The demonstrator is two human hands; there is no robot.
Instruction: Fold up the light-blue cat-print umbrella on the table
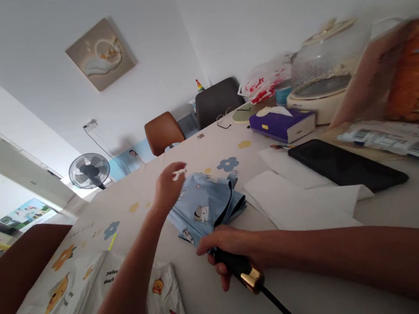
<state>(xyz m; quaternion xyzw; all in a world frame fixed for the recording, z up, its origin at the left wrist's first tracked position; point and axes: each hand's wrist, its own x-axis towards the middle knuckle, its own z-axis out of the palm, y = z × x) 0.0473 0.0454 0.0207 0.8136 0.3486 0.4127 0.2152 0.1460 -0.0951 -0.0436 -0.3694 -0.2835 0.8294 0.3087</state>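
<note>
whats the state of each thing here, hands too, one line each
umbrella: closed up, cloth loosely folded
right hand: gripping the umbrella's handle
left hand: at the cloth, fingers bent, grip unclear
tissue box: open, tissue sticking out
phone: lying flat, dark
glass pot: lid on
papers: overlapping, one corner curled
fan: upright, can't tell if spinning

Umbrella canopy [209, 202] light blue, cartoon-printed; handle [236, 266] black, gold-banded
</note>
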